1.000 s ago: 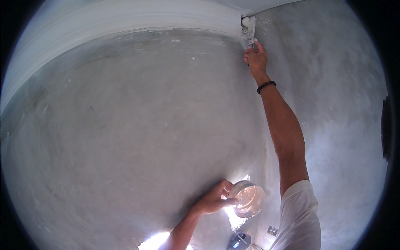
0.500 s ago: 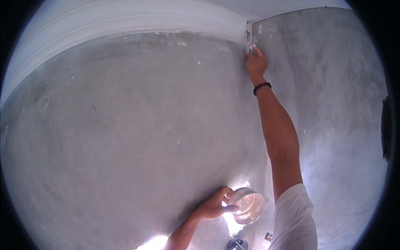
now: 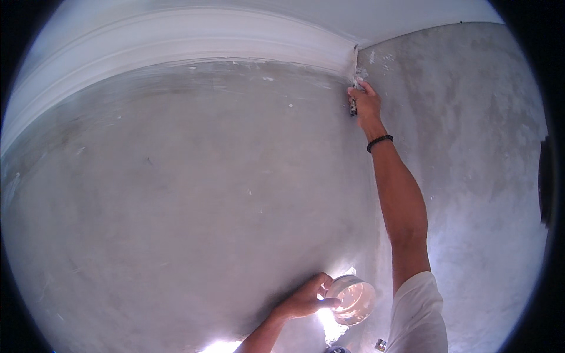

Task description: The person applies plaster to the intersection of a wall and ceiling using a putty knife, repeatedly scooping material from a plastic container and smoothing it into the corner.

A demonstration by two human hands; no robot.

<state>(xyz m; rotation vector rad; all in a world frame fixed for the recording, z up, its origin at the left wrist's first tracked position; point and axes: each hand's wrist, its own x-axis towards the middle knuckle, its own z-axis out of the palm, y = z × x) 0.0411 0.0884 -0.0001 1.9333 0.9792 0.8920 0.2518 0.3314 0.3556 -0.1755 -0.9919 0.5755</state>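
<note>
My right hand point(image 3: 367, 105) reaches up to the inside corner where the two grey walls meet, just under the white cornice point(image 3: 247, 47). Its fingers are closed round a putty knife point(image 3: 353, 107) with a dark, white-smeared handle; its blade is mostly hidden. White filler point(image 3: 361, 74) marks the corner right above the fingers. Lower down, my left hand point(image 3: 306, 298) grips a round translucent plastic tub point(image 3: 360, 303) by its side, thumb over the rim. The tub is tilted towards me, with whitish residue inside.
A grey wall point(image 3: 200, 176) with white specks fills the left, and a patchy grey wall point(image 3: 477, 117) the right. Below the tub are a dark round container point(image 3: 337, 349) and a small wall box point(image 3: 381, 345). A dark object point(image 3: 544, 182) stands at the right edge.
The view has tilted up slightly, so everything sits lower. My right hand has turned, showing more of the knife handle. The gap at the cornice end now looks mostly white. The tub stays held.
</note>
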